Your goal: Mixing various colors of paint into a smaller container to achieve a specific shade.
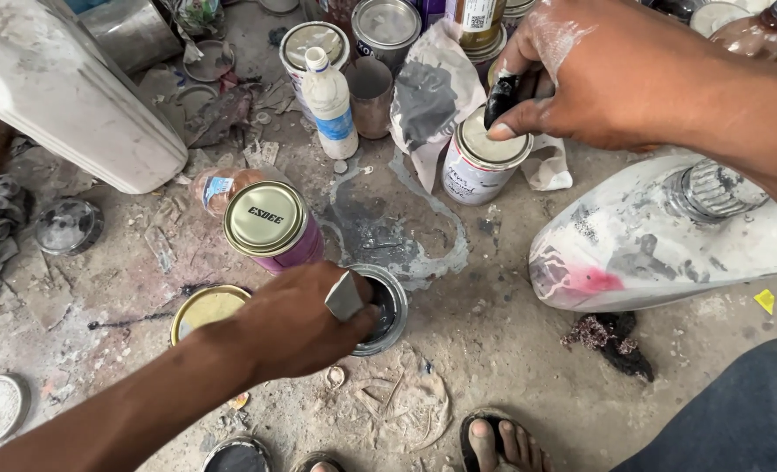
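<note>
**Open tin on a crowded floor: spill and contamination risks**

Dusty concrete floor [511, 350], stained with dried grey puddles and crowded with tins, lids and bottles.

Left hand [305, 319]: closed around a small grey scraper [344, 295], its blade over the mouth of the open tin [386, 306]. That tin stands on the floor at frame centre, just beside a closed purple tin [275, 229] with a gold lid. A loose yellow lid [205, 308] lies near the left wrist.

Right hand [572, 74]: fingers pinched on a dark, paint-smeared object [504, 96], held just above a closed white tin [483, 162]. What the object is cannot be told. White residue coats the back of this hand.

Nearby: white plastic bottle [330, 103], grey-smeared rag [428, 100], a primed fuel-tank shell [659, 236] with a pink patch, sandalled toes [502, 441] at the bottom edge.

Judged risks:
- The open tin is not steadied by either hand; sideways pressure from the scraper against its rim could tip it, adding to the stains already on the floor.
- The left forearm crosses close to the purple tin; a wide sweep could knock it.
- Floor grit could get into the open tin.
- Drips from the dark object could foul the white tin's lid.
- Feet are near any spill.
</note>
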